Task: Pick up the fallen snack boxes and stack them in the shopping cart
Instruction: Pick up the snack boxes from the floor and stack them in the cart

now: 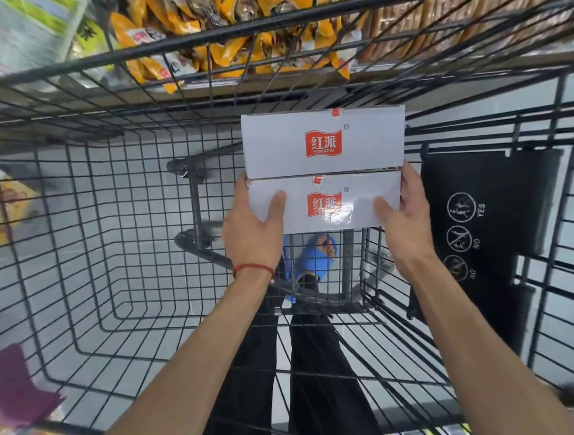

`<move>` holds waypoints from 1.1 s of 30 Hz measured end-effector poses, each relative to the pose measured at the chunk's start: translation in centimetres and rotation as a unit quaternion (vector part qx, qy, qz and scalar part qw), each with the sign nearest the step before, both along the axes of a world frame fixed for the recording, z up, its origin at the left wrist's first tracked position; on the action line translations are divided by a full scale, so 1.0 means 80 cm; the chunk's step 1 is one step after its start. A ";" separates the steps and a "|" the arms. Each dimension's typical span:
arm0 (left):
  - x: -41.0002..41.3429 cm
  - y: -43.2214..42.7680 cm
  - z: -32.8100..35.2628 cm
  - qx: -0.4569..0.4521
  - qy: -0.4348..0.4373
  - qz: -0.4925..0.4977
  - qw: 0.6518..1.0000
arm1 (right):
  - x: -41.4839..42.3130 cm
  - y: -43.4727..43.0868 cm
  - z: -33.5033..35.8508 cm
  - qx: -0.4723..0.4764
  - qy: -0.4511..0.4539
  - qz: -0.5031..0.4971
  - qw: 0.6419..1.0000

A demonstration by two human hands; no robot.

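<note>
Gripping two stacked boxes (322, 144) over cart (106, 220) with left hand (253, 235) and right hand (406, 226), fingers (409, 173) clamped on opposite ends.

A thin red string bracelet (253, 268) is worn on the left wrist. Long black trousers (321, 374) and blue slip-on shoes (319, 264) are worn.

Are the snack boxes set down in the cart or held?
Held: left hand and right hand grip the boxes above the cart's wire floor.
</note>
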State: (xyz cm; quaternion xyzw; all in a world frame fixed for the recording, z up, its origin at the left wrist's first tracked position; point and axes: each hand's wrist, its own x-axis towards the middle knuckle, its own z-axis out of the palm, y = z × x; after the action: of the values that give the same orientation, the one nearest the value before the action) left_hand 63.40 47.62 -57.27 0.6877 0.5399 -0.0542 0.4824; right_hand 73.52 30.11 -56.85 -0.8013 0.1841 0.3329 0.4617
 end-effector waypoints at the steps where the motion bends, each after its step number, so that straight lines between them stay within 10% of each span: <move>1: 0.001 -0.001 0.001 -0.004 -0.001 0.008 1.000 | 0.000 0.000 0.000 -0.005 0.005 0.001 1.000; 16: -0.017 0.017 0.059 -0.107 -0.067 0.025 0.992 | -0.041 0.029 0.072 -0.049 -0.008 -0.043 0.998; 33: -0.201 -0.104 0.267 -0.022 -0.215 0.146 0.965 | -0.223 -0.040 0.248 0.149 -0.032 0.086 0.985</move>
State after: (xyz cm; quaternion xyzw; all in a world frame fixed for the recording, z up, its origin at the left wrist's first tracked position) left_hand 47.34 39.30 -35.91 0.5861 0.5165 0.1537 0.6051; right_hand 55.65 26.94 -36.98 -0.7467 0.0480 0.3697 0.5509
